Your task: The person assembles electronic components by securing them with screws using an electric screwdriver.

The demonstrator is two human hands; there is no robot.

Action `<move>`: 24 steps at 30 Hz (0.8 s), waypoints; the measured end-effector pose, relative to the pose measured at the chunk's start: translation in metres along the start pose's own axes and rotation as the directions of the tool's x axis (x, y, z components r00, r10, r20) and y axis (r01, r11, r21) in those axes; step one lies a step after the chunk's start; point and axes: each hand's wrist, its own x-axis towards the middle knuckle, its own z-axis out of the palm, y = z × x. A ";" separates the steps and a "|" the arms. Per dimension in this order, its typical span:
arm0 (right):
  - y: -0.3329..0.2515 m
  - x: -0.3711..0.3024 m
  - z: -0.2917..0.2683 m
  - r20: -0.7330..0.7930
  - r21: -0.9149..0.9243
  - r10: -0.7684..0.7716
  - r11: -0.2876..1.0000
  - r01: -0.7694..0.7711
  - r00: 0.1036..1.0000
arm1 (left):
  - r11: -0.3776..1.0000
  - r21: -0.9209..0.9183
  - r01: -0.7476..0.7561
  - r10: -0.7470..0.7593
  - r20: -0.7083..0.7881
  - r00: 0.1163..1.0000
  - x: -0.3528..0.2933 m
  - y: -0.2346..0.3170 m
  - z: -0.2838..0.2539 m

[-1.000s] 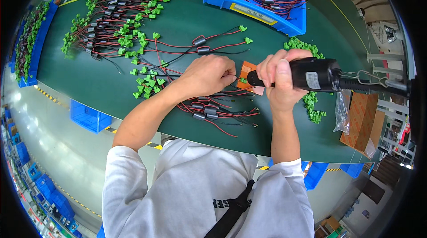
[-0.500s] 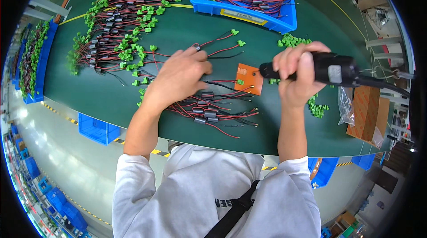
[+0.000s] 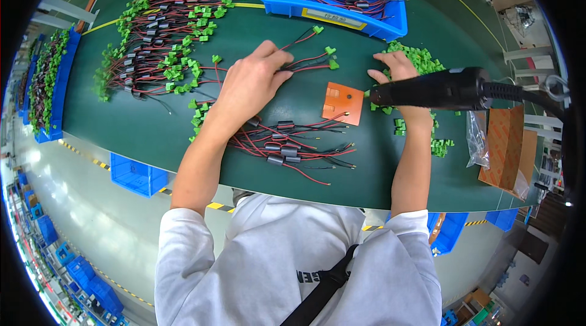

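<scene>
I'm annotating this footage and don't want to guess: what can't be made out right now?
All in the head view:
Left hand: its back hides what its fingers grip, if anything, among the red and black wires.
Right hand: the black tool covers part, hiding any contact.
Blue bin: far side cut off by the upper edge.
Wire tips: too small to inspect.

Free tabletop (image 3: 303, 99) left of orange block (image 3: 342, 104), black tool (image 3: 433, 90) barring right, clearance underneath unclear
</scene>
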 end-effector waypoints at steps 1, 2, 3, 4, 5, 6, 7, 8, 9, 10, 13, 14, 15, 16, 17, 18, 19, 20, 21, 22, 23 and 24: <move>0.000 0.001 0.003 0.008 -0.102 -0.008 0.995 0.008 1.000 | 1.000 0.006 0.002 -0.002 0.003 1.000 0.002 0.001 -0.006; 0.003 0.006 0.002 0.145 -0.125 0.161 0.982 -0.143 0.976 | 0.998 -0.055 -0.010 0.012 0.045 0.999 0.005 0.002 -0.016; 0.004 0.006 0.002 0.197 -0.151 0.228 0.968 -0.200 0.954 | 0.993 -0.117 -0.020 0.030 0.086 0.996 0.007 0.002 -0.025; 0.000 0.008 0.001 0.199 -0.163 0.229 0.966 -0.198 0.953 | 0.993 -0.093 -0.070 0.086 0.187 0.979 0.008 -0.004 -0.034; -0.005 0.009 0.001 0.201 -0.176 0.231 0.964 -0.197 0.952 | 0.994 -0.086 -0.064 0.080 0.188 0.979 0.004 -0.007 -0.038; -0.011 0.010 0.001 0.204 -0.169 0.227 0.966 -0.194 0.952 | 0.962 -0.215 -0.168 0.228 0.299 0.927 0.000 -0.008 -0.041; -0.017 0.010 0.001 0.165 -0.182 0.218 0.965 -0.187 0.962 | 0.901 -0.356 -0.249 0.383 0.382 0.841 -0.002 -0.007 -0.042; -0.022 0.010 0.000 0.126 -0.196 0.208 0.964 -0.181 0.970 | 0.885 -0.428 -0.181 0.377 0.432 0.819 -0.007 -0.003 -0.041; -0.024 0.010 -0.002 0.129 -0.192 0.206 0.965 -0.179 0.970 | 0.887 -0.426 -0.177 0.372 0.433 0.821 -0.010 -0.002 -0.046; -0.025 0.007 -0.007 0.092 -0.271 0.218 0.944 -0.187 0.972 | 0.918 -0.327 -0.225 0.359 0.440 0.823 -0.010 0.000 -0.053; -0.026 0.000 -0.014 0.077 -0.357 0.251 0.911 -0.208 0.965 | 0.974 -0.122 -0.191 0.227 0.471 0.852 -0.014 0.003 -0.074; -0.026 -0.001 -0.014 0.107 -0.311 0.265 0.924 -0.221 0.958 | 0.985 -0.054 -0.162 0.166 0.507 0.846 -0.018 0.000 -0.075; -0.026 -0.001 -0.014 0.138 -0.265 0.278 0.935 -0.235 0.951 | 0.991 0.015 -0.133 0.104 0.539 0.836 -0.022 -0.002 -0.073; -0.023 -0.003 -0.013 0.135 -0.266 0.275 0.936 -0.232 0.952 | 0.986 0.070 -0.152 0.082 0.592 0.802 -0.025 -0.004 -0.070; -0.018 -0.007 -0.010 0.115 -0.244 0.243 0.947 -0.210 0.963 | 0.986 0.072 -0.154 0.082 0.589 0.804 -0.028 -0.005 -0.068; -0.015 -0.009 -0.009 0.094 -0.222 0.213 0.957 -0.188 0.973 | 0.976 0.115 -0.185 0.082 0.590 0.803 -0.031 -0.004 -0.068; -0.016 -0.009 -0.008 0.093 -0.221 0.216 0.956 -0.191 0.972 | 0.964 0.157 -0.216 0.082 0.595 0.799 -0.031 -0.004 -0.066; -0.018 -0.007 -0.006 0.030 -0.166 0.193 0.969 -0.185 0.981 | 0.963 0.157 -0.219 0.084 0.598 0.797 -0.030 -0.004 -0.065; -0.019 -0.007 -0.005 -0.034 -0.112 0.172 0.978 -0.175 0.984 | 0.973 0.059 -0.223 0.161 0.520 0.839 -0.028 -0.006 -0.065; -0.020 -0.007 -0.004 -0.036 -0.112 0.175 0.978 -0.178 0.984 | 0.971 -0.038 -0.234 0.227 0.430 0.874 -0.027 -0.006 -0.065; -0.021 -0.007 -0.004 -0.040 -0.056 0.181 0.981 -0.183 0.983 | 0.971 -0.038 -0.238 0.230 0.432 0.872 -0.026 -0.003 -0.063; -0.021 -0.007 -0.004 -0.045 -0.002 0.187 0.982 -0.187 0.981 | 0.987 -0.040 -0.158 0.160 0.427 0.890 -0.024 0.001 -0.059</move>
